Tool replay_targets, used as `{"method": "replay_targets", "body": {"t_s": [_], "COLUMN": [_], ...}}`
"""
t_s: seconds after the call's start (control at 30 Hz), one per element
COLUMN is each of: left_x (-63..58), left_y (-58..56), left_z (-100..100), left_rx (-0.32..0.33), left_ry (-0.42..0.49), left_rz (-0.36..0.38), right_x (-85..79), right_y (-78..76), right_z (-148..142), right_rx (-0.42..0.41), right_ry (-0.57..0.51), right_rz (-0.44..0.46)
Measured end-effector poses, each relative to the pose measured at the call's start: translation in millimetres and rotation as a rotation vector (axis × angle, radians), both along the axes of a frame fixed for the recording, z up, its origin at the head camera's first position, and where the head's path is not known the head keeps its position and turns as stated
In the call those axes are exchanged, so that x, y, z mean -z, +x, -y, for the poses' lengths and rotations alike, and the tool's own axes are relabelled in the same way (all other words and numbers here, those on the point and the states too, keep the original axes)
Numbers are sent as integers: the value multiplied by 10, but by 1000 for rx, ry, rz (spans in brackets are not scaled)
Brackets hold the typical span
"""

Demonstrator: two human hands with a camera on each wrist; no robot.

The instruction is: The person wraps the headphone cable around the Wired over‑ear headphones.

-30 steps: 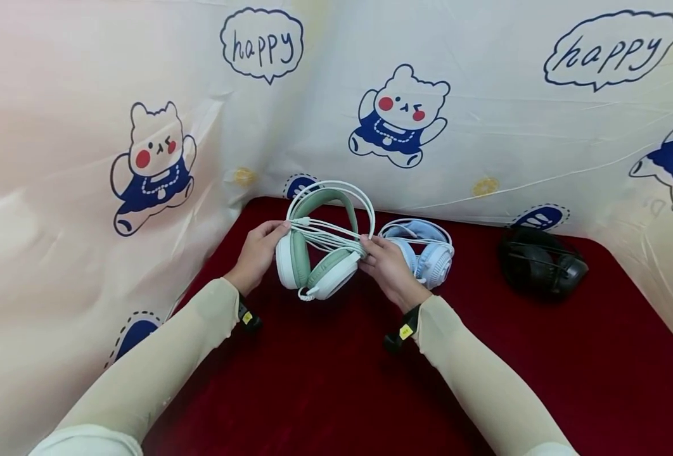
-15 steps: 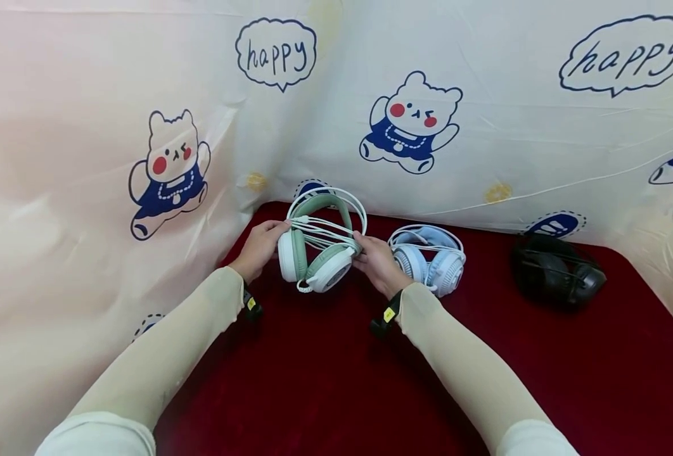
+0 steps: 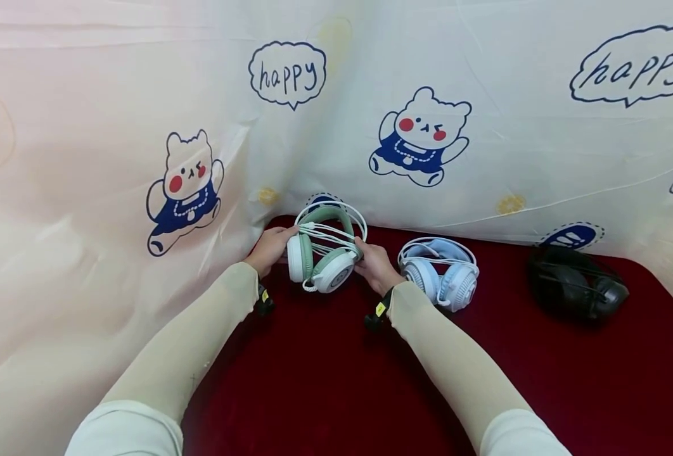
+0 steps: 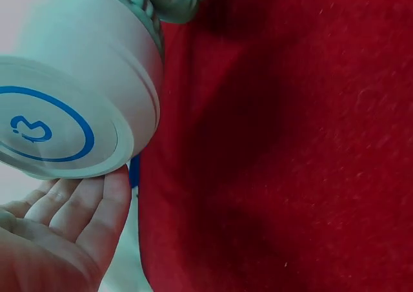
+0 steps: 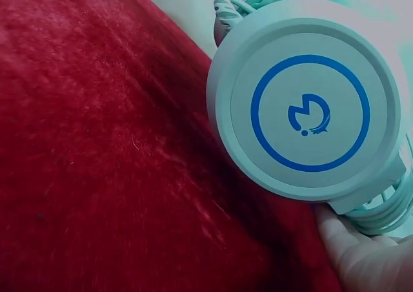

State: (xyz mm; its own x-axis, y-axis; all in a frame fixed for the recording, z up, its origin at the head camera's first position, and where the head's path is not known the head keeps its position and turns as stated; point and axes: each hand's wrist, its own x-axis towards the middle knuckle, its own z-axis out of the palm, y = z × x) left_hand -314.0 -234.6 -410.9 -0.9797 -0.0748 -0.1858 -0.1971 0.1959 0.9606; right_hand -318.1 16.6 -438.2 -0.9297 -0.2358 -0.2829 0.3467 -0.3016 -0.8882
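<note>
White headphones with green padding (image 3: 334, 274) are held between both hands near the back left of the table. My left hand (image 3: 270, 249) grips their left side, the thumb up by the white cable (image 3: 320, 232) that is wound across the headband opening. In the left wrist view the fingers (image 4: 106, 218) run along the white ear cup (image 4: 58, 33). On the other side, my right hand (image 3: 378, 266) pinches the headphones and the cable coil where headband and ear cup meet. A blue ring and logo mark the right ear cup (image 5: 310, 117) in the right wrist view.
Light blue headphones (image 3: 459, 285) lie just right of my right hand, their cable also wrapped round. Farther right are black headphones (image 3: 578, 288). A dark red cloth (image 3: 325, 373) covers the table, and a printed curtain (image 3: 291, 145) rises behind and at left.
Both hands have brought the green and white headphones lower and closer to the red cloth, toward the back left corner. The head view has shifted, so everything sits lower and more to the right.
</note>
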Motion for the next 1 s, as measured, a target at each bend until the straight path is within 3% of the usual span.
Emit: {"method": "replay_targets", "body": {"t_s": [0.33,0.63,0.83,1.0], "left_x": [79,149,182,209], "left_y": [-151,-396,-457,-467], "left_z": [46,114,146,126], "left_rx": [-10,-50,-67,-79], "left_ry": [-26,-9,9,-9], "left_rz": [92,172,239,252], "right_x": [81,133,158,173], "right_y": [-188,-387,-472,-543], "right_z": [71,169,182,165], "right_rx": [1,16,-10,-18], "right_ry": [23,63,121,163], "right_rz": [41,69,63,62]}}
